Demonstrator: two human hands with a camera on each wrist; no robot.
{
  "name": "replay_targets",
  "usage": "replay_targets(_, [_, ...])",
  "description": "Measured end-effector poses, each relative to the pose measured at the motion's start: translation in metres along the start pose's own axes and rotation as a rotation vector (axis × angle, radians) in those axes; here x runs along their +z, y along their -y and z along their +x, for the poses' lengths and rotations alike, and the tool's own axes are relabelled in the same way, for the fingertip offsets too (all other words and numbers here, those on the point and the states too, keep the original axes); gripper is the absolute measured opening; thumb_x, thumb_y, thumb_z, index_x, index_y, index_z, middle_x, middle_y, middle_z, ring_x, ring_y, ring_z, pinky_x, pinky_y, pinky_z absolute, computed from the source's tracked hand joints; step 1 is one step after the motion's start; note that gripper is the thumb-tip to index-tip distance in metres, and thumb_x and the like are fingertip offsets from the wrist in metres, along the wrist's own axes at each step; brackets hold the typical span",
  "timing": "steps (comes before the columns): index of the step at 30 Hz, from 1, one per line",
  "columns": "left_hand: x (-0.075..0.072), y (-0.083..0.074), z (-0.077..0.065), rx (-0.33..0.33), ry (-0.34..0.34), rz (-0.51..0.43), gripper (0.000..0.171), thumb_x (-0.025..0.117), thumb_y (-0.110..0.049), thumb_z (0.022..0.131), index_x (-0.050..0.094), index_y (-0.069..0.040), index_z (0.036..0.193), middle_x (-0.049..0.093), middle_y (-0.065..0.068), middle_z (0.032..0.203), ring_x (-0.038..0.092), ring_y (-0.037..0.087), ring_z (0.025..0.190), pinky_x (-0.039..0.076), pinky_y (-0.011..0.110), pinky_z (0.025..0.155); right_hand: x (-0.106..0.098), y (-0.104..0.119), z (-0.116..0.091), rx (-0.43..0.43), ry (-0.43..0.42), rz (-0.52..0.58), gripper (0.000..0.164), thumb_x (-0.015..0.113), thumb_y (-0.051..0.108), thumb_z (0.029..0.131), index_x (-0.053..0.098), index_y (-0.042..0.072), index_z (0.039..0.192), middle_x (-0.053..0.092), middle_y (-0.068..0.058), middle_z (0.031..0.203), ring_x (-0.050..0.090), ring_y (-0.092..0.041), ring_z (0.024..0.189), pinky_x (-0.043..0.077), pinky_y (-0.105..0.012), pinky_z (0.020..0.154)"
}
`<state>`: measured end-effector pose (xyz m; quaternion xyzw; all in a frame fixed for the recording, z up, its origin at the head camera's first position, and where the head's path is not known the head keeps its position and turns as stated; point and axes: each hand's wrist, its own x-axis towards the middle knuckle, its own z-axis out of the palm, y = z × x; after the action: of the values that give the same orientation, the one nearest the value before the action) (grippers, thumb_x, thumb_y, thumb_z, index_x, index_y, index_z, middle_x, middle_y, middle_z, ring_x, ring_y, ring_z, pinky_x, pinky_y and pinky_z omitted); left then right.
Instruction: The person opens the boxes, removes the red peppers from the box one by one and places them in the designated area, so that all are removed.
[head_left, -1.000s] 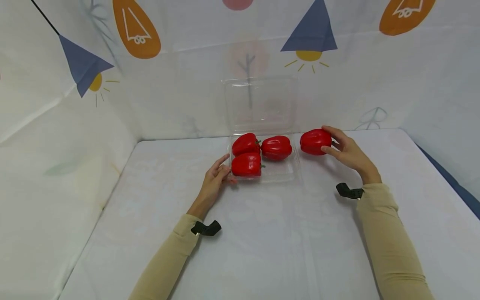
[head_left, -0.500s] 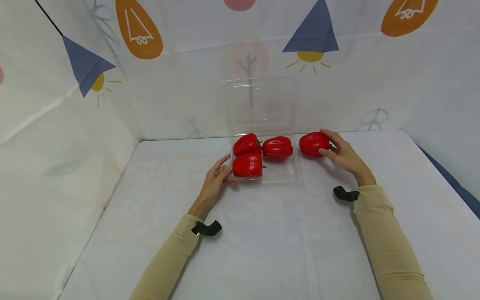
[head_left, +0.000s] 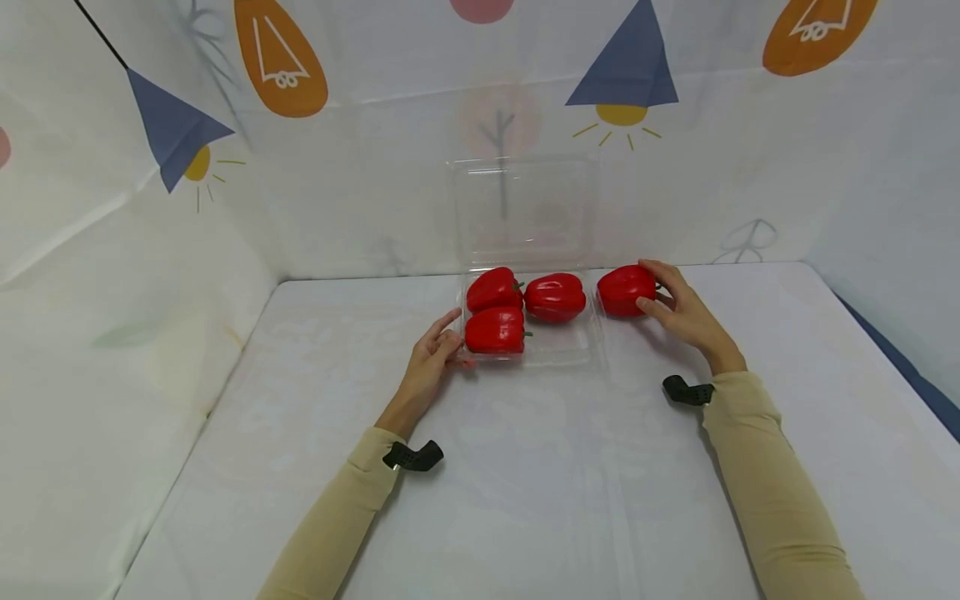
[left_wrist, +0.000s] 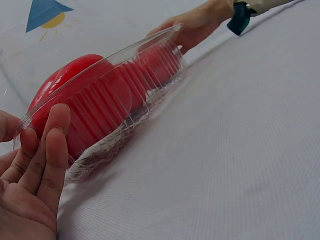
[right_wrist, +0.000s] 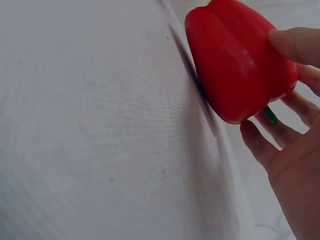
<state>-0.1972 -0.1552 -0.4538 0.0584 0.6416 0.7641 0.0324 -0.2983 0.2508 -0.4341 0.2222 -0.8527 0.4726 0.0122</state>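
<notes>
A clear plastic clamshell box (head_left: 561,346) lies on the table with its lid (head_left: 525,204) raised at the back. Inside are red bell peppers: one at back left (head_left: 492,287), one at front left (head_left: 493,331), and one at back right (head_left: 555,298). My left hand (head_left: 423,371) holds the box by its front left corner, its fingertips (left_wrist: 57,142) against the ribbed wall in the left wrist view. Just right of the box, my right hand (head_left: 693,321) grips another red bell pepper (head_left: 624,291) by its stem end, thumb on one side; the green stem (right_wrist: 270,115) points toward the palm.
White cloth covers the table (head_left: 525,483). Directly behind the box rises a printed fabric wall (head_left: 360,183), with another along the left side (head_left: 135,333). Black wrist bands (head_left: 414,457) sit over both sleeves.
My right hand has brought its pepper slightly left and lower, closer to the box's right edge. My left hand and the peppers in the box stay put.
</notes>
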Motion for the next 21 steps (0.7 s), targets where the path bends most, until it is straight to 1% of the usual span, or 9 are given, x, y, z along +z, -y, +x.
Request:
replay_targets(3, [-0.0006, 0.0009, 0.0004, 0.005, -0.001, -0.006, 0.046, 0.047, -0.011, 0.099, 0.037, -0.013, 0.144, 0.051, 0.001, 0.079, 0.068, 0.011, 0.068, 0.057, 0.024, 0.078, -0.0001, 0.0008, -0.0008, 0.002, -0.006, 0.005, 0.063, 0.059, 0.011, 0.092, 0.029, 0.015, 0.148, 0.029, -0.011, 0.148, 0.032, -0.031, 0.132, 0.029, -0.059, 0.108])
replay_targets(9, [-0.0008, 0.0007, -0.0001, 0.020, 0.012, -0.004, 0.048, 0.046, -0.012, 0.099, 0.035, -0.011, 0.145, 0.052, -0.001, 0.078, 0.068, 0.011, 0.068, 0.057, 0.023, 0.077, 0.0004, 0.0026, -0.0017, 0.011, -0.016, 0.006, 0.063, 0.060, 0.012, 0.091, 0.030, 0.011, 0.147, 0.031, -0.010, 0.148, 0.031, -0.032, 0.134, 0.030, -0.059, 0.108])
replay_targets(13, [-0.0007, 0.0001, -0.0003, 0.025, 0.020, -0.001, 0.048, 0.046, -0.011, 0.099, 0.034, -0.010, 0.145, 0.052, -0.001, 0.079, 0.068, 0.010, 0.068, 0.057, 0.023, 0.077, 0.0004, 0.0030, -0.0020, 0.022, -0.020, 0.022, 0.062, 0.059, 0.013, 0.092, 0.030, 0.010, 0.147, 0.030, -0.010, 0.149, 0.030, -0.034, 0.137, 0.030, -0.057, 0.109])
replay_targets(17, [-0.0008, -0.0002, -0.0003, 0.017, 0.015, 0.001, 0.048, 0.046, -0.011, 0.099, 0.034, -0.011, 0.146, 0.053, 0.000, 0.080, 0.068, 0.010, 0.068, 0.057, 0.023, 0.078, -0.0005, 0.0045, -0.0023, 0.029, -0.024, 0.034, 0.061, 0.059, 0.014, 0.092, 0.030, 0.011, 0.147, 0.030, -0.011, 0.149, 0.029, -0.035, 0.138, 0.029, -0.056, 0.110])
replay_targets(21, [-0.0008, -0.0001, -0.0002, 0.004, 0.004, -0.001, 0.047, 0.046, -0.012, 0.099, 0.036, -0.014, 0.145, 0.054, 0.000, 0.081, 0.068, 0.011, 0.069, 0.057, 0.024, 0.078, -0.0025, 0.0075, -0.0030, 0.011, -0.042, 0.014, 0.059, 0.058, 0.013, 0.092, 0.032, 0.011, 0.146, 0.032, -0.013, 0.149, 0.030, -0.035, 0.137, 0.029, -0.057, 0.109])
